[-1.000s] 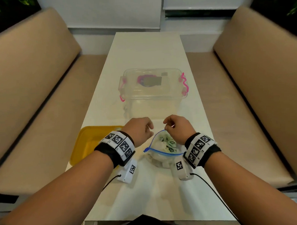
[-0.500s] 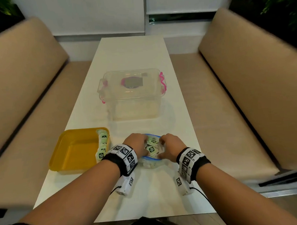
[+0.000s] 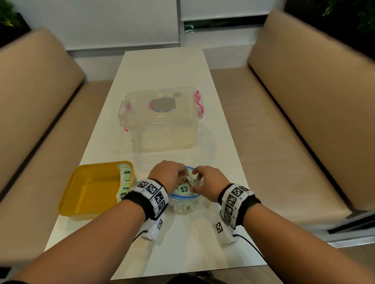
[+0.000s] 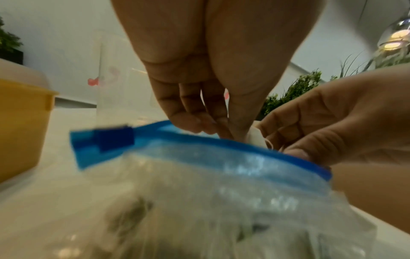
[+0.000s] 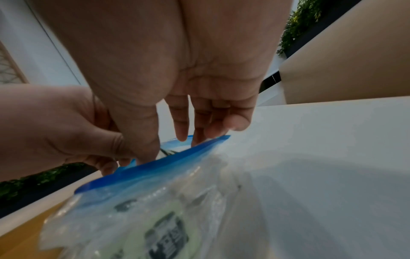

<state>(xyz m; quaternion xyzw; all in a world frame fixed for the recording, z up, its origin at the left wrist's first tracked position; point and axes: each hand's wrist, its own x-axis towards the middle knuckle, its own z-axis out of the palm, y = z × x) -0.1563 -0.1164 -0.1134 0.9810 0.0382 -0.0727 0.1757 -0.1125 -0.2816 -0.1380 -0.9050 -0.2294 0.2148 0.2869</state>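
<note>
Black wristbands carry coded white tags, white boxes, seemingly black cables.

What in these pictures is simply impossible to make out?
Whether the left hand grips a packet inside the zip bag: in the head view it and the right hand cover the opening; the left wrist view shows only a white corner.
Wording on the green packets: too small in the head view, blurred in the right wrist view.
The pink-and-grey thing at the clear box: too small, head view.
</note>
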